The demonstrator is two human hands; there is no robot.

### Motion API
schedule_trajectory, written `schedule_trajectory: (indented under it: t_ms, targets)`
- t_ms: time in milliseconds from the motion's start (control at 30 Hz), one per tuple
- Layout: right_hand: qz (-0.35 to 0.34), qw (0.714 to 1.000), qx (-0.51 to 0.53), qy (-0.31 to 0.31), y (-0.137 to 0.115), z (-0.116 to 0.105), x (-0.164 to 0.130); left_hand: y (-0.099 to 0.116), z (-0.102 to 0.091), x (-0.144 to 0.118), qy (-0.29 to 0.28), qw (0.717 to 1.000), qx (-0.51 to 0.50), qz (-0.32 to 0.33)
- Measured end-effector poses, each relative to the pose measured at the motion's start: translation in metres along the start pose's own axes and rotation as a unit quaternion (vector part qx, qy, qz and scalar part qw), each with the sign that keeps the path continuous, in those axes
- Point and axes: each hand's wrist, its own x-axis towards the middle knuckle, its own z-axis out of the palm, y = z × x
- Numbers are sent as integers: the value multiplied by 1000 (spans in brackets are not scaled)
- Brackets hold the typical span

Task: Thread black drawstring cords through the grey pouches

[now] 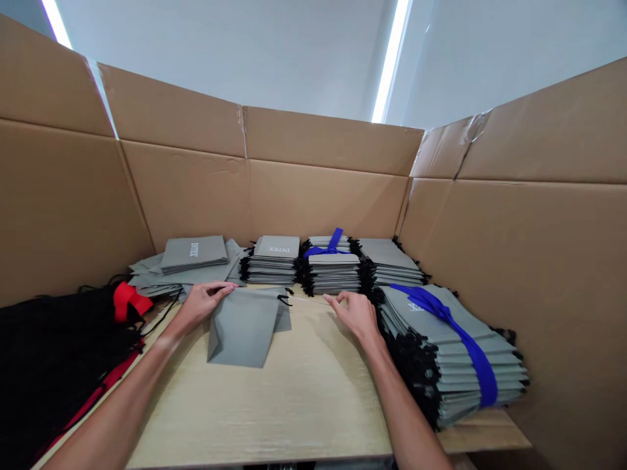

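Observation:
A flat grey pouch with a black drawstring lies on the light wooden table in front of me. My left hand rests on its upper left corner, fingers pressing the fabric. My right hand is to the pouch's right, fingertips pinching a thin cord that runs toward the pouch's black drawstring end.
Stacks of grey pouches line the back: loose ones at left, a neat stack, one tied with blue ribbon, another. A large blue-ribboned bundle sits at right. Black cords with red ties lie left. Cardboard walls surround the table.

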Motion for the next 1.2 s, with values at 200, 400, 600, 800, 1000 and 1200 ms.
schedule_trajectory:
  t_ms: [200,400,600,800,1000,1200]
  targets:
    - [-41,998,-20,46,-3,0,-2,-10,-8,3,45,999,-3,-13]
    - [-64,997,16,49,2,10,0,-14,-12,5,77,997,-9,-26]
    - [-109,993,13,-38,-3,45,0,9,11,-2,17,999,-31,-8]
    - [-146,984,100,-10,-9,52,0,18,23,-6,-8,999,-42,8]
    - [-91,889,420,-156,-15,55,0,29,27,-10,-71,996,-36,39]
    - [-89,816,501,-275,-13,63,0,28,27,-11,-84,995,-43,28]
